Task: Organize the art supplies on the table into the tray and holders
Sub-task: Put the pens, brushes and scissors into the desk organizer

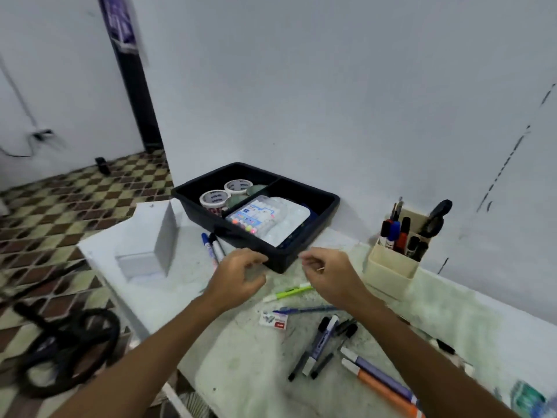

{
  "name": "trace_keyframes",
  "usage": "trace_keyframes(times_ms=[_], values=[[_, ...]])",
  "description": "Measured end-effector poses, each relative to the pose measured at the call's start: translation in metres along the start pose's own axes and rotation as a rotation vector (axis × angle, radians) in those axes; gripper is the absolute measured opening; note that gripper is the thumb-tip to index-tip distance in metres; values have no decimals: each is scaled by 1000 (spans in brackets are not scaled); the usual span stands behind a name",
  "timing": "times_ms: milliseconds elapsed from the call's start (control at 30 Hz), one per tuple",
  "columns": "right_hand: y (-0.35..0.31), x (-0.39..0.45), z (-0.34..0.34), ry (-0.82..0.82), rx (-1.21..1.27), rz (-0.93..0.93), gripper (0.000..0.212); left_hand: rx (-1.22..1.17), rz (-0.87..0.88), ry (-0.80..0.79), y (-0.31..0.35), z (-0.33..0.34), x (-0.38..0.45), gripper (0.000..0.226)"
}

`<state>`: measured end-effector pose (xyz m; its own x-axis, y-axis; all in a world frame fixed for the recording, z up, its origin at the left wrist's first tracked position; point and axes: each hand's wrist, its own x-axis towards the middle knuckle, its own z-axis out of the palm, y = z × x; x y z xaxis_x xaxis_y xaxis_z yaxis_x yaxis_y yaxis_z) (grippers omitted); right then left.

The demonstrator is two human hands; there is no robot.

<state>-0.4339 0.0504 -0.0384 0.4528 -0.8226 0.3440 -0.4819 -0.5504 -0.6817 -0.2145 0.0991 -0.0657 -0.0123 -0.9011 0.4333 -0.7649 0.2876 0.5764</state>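
My left hand (238, 271) and right hand (327, 271) hover loosely curled and empty before the black tray (327, 203), which holds tape rolls (214, 199) and a marker pack (268, 220). Pens (287, 291) and markers (324, 342) lie scattered below; a beige holder (388, 263) stands right, a white box (150, 239) left.

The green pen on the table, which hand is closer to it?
Right. The right hand hovers just above the green pen's far end, nearly over it. The left hand is off to the pen's left, a little farther away, near the black tray's corner.
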Motion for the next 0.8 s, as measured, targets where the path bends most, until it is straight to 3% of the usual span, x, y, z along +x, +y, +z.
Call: trace_keyframes(times_ms=[133,200,333,433,533,633,800], values=[[-19,20,49,-98,40,-4,28,87,-158,87,-47,-26,-20,29],[-25,30,73,-144,38,18,29,118,-214,75,-67,-36,-23,36],[-35,57,123,-208,9,81,31,191,-230,-69,-106,-47,-18,63],[-44,79,151,-267,-72,84,33,339,-166,-201,-128,-43,-9,69],[-49,99,174,-252,-140,86,26,387,-120,-238,-145,-35,-5,56],[-49,113,193,-214,-267,116,28,326,-157,-164,-161,-28,-4,46],[-48,123,208,-192,-430,115,24,151,-351,2,-160,-25,4,26]])
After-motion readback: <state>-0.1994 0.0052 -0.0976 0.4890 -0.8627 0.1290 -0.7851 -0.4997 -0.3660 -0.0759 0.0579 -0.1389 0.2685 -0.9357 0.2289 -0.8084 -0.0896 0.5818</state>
